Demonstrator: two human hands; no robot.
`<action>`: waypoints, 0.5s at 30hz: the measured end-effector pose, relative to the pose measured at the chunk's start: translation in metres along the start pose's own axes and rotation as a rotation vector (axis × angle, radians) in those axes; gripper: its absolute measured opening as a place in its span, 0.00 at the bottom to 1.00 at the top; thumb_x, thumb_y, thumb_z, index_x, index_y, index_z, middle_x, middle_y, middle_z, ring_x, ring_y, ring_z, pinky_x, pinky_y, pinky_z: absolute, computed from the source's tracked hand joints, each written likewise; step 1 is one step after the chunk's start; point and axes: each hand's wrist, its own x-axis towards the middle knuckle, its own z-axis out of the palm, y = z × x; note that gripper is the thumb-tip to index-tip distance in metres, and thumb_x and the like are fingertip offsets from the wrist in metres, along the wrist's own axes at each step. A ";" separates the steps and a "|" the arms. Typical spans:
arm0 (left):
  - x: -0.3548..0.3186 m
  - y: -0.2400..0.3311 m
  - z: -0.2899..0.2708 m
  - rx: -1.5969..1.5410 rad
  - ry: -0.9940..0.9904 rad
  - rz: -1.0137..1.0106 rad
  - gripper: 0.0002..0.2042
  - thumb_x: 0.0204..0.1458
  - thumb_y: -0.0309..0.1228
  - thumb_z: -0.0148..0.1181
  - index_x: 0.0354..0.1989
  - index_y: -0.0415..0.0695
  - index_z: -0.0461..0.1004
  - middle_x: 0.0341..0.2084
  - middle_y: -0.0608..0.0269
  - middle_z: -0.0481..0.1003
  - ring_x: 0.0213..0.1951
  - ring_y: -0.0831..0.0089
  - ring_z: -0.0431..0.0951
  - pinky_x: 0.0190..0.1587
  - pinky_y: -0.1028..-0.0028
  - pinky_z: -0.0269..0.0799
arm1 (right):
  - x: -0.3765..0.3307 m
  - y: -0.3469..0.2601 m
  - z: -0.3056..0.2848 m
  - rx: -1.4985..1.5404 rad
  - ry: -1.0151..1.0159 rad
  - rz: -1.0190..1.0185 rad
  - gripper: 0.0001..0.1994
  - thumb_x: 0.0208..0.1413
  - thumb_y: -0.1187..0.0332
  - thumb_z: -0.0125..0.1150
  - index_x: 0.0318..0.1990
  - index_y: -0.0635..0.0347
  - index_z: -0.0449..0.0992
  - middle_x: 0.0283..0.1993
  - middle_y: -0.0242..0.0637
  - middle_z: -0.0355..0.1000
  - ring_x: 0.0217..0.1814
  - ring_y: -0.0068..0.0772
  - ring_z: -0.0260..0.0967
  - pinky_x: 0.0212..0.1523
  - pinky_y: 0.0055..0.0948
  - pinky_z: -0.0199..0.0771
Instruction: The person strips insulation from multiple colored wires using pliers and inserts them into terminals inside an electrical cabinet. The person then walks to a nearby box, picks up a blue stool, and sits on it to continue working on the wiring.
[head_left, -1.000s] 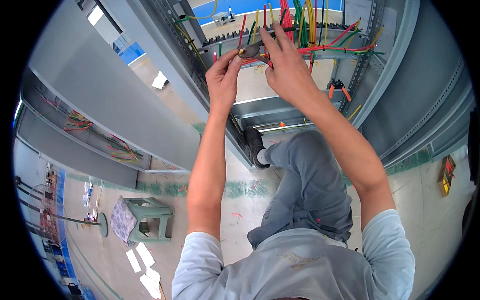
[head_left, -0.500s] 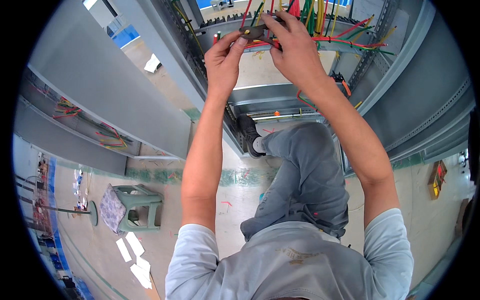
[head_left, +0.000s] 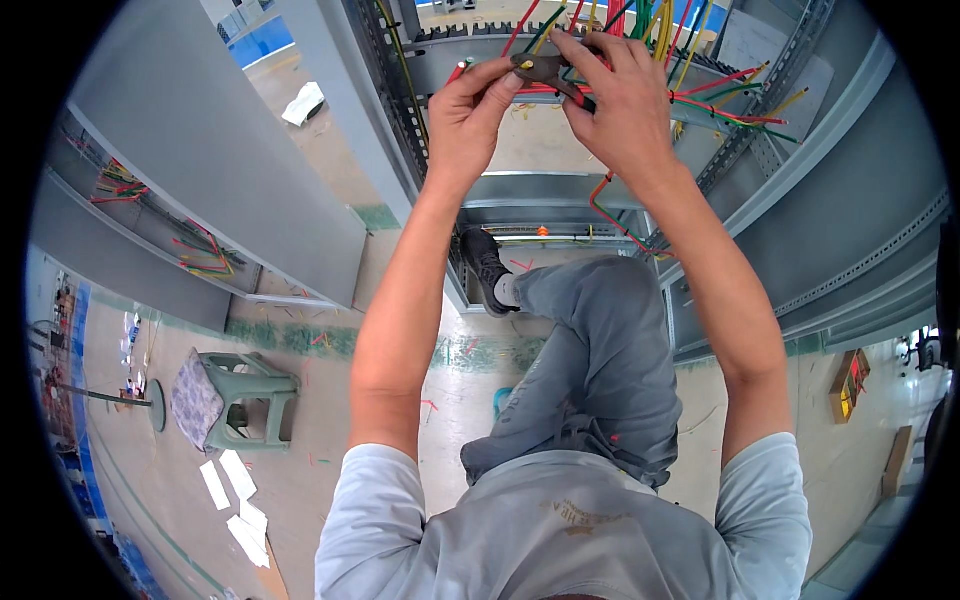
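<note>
With right hand (head_left: 622, 105), clamped around the handles of dark pliers (head_left: 545, 68), before the cabinet's crossbar (head_left: 440, 66). With left hand (head_left: 468, 125), fingertips at the pliers' head, unable to tell whether pinching the yellow wire (head_left: 528, 64). Close to coloured wires (head_left: 664, 32); well apart from the green stool (head_left: 262, 385).

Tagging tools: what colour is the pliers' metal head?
Dark grey, on the pliers in the right hand; see head view.
</note>
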 end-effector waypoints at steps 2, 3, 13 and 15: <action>-0.001 0.001 -0.001 0.000 -0.015 -0.007 0.12 0.62 0.29 0.64 0.51 0.37 0.81 0.37 0.66 0.82 0.39 0.82 0.75 0.43 0.80 0.70 | 0.003 0.000 -0.006 -0.086 0.018 -0.071 0.28 0.42 0.70 0.71 0.56 0.47 0.77 0.54 0.38 0.72 0.58 0.47 0.68 0.61 0.47 0.64; -0.001 0.001 -0.002 0.014 -0.014 -0.005 0.12 0.62 0.29 0.64 0.51 0.37 0.81 0.37 0.67 0.82 0.39 0.82 0.75 0.43 0.80 0.70 | 0.006 0.001 -0.007 -0.078 0.029 -0.106 0.27 0.42 0.69 0.71 0.54 0.48 0.77 0.53 0.38 0.73 0.58 0.47 0.68 0.61 0.47 0.63; -0.009 0.006 0.000 0.054 -0.012 -0.030 0.12 0.62 0.28 0.64 0.50 0.36 0.81 0.35 0.68 0.80 0.37 0.82 0.75 0.42 0.79 0.72 | 0.015 0.018 -0.005 0.059 -0.101 -0.233 0.21 0.42 0.70 0.69 0.47 0.52 0.76 0.42 0.35 0.71 0.50 0.42 0.69 0.54 0.46 0.64; -0.010 0.006 0.001 0.046 0.004 -0.033 0.11 0.62 0.27 0.64 0.50 0.37 0.81 0.35 0.68 0.80 0.37 0.82 0.75 0.42 0.79 0.72 | 0.014 0.015 -0.007 0.070 -0.098 -0.208 0.21 0.42 0.69 0.69 0.48 0.53 0.76 0.40 0.36 0.71 0.49 0.42 0.69 0.51 0.46 0.64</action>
